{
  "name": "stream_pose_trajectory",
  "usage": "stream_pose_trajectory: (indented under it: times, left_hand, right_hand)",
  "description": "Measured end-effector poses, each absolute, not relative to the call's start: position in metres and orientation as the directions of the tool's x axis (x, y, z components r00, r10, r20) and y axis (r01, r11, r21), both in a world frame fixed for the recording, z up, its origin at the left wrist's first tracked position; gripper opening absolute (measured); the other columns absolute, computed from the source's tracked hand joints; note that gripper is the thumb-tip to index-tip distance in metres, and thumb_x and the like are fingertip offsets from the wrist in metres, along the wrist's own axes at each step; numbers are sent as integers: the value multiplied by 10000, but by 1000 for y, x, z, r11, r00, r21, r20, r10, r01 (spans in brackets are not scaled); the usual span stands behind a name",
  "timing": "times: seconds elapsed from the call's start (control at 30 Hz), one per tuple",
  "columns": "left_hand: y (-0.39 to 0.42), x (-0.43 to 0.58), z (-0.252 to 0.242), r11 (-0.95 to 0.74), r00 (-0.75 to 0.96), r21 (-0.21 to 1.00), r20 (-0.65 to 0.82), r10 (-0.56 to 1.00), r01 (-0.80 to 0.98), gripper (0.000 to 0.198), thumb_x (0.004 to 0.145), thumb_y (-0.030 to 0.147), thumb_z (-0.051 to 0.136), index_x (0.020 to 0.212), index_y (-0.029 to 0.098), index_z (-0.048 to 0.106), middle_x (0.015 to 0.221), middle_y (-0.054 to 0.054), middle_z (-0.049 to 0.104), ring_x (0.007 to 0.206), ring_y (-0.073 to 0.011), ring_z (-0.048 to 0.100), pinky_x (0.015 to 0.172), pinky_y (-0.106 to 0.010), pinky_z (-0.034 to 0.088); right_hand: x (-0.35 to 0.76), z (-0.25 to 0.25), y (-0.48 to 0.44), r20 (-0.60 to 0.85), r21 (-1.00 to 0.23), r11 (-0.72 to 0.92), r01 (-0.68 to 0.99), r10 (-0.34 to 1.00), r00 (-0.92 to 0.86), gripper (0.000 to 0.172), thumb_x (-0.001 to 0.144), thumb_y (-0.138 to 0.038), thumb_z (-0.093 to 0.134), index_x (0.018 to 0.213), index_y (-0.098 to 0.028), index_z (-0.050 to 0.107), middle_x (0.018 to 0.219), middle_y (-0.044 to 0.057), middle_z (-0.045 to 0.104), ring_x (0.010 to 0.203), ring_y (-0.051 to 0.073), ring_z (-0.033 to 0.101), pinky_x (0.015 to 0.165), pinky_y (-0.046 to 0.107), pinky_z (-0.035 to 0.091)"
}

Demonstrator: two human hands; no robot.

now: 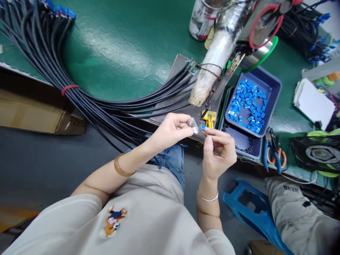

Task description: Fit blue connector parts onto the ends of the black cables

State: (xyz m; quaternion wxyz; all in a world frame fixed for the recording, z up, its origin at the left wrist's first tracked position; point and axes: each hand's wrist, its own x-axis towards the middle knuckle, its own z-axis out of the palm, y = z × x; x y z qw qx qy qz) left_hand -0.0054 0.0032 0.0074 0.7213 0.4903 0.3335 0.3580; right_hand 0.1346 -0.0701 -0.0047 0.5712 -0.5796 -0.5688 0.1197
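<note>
My left hand (176, 129) pinches a small crumpled silvery-white scrap (193, 124) that looks like foil or film. Just to its right, my right hand (219, 148) has thumb and fingers closed at a small blue connector (204, 128). The two hands are close together at the table's front edge, apart from each other. Right behind them is a yellow plastic tool or holder (209, 118). Black cables (127, 106) run in from the left, their stripped ends lying on a dark board (176, 65) beyond my left hand.
A grey-blue tray (276, 83) of blue connectors sits right, on a lower tray. Blue-handled pliers (271, 150) lie beside them. A plastic-wrapped post (212, 63) with scissors (265, 26) leans over the table. A blue stool (249, 205) and a person's leg (294, 209) are lower right.
</note>
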Motion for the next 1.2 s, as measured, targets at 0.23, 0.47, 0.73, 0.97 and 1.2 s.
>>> stream_pose_trajectory:
  times: [0.23, 0.47, 0.73, 0.97, 1.2]
  left_hand:
    - [5, -4, 8, 275, 519, 941, -138, 843, -197, 149, 728, 212, 671, 648, 119, 588, 527, 59, 431, 506, -37, 298, 509, -201, 201]
    - [7, -4, 9, 243, 505, 955, -129, 854, -168, 166, 728, 209, 649, 610, 126, 568, 544, 43, 457, 532, -49, 347, 513, -192, 247]
    - [11, -2, 10, 253, 523, 954, -136, 841, -159, 128, 738, 185, 639, 657, 125, 560, 537, 58, 425, 496, -32, 321, 500, -186, 220]
    - [16, 1, 10, 260, 506, 948, -135, 852, -184, 76, 744, 167, 625, 690, 122, 595, 571, 42, 476, 517, -41, 384, 525, -194, 281]
    - [18, 0, 10, 245, 490, 953, -130, 862, -178, 99, 761, 167, 626, 677, 127, 593, 554, 39, 472, 502, -39, 372, 507, -193, 277]
  right_hand:
    - [140, -10, -65, 529, -789, 352, 503, 805, 268, 82, 858, -147, 665, 844, -220, 631, 962, 22, 734, 901, 177, 717, 813, 375, 607]
    - [141, -7, -63, 562, -765, 390, 512, 793, 236, 111, 845, -115, 660, 826, -219, 624, 958, 21, 740, 907, 175, 719, 800, 360, 593]
    - [143, -5, -56, 605, -711, 404, 575, 769, 207, 134, 831, -92, 659, 811, -216, 612, 935, 13, 726, 874, 160, 704, 783, 342, 589]
    - [143, 1, -49, 610, -689, 401, 604, 771, 184, 139, 822, -83, 661, 809, -213, 614, 941, 14, 719, 893, 166, 709, 798, 349, 589]
    - [144, 7, -46, 625, -660, 411, 628, 764, 157, 149, 807, -76, 678, 789, -214, 624, 926, 9, 726, 871, 161, 703, 795, 340, 579]
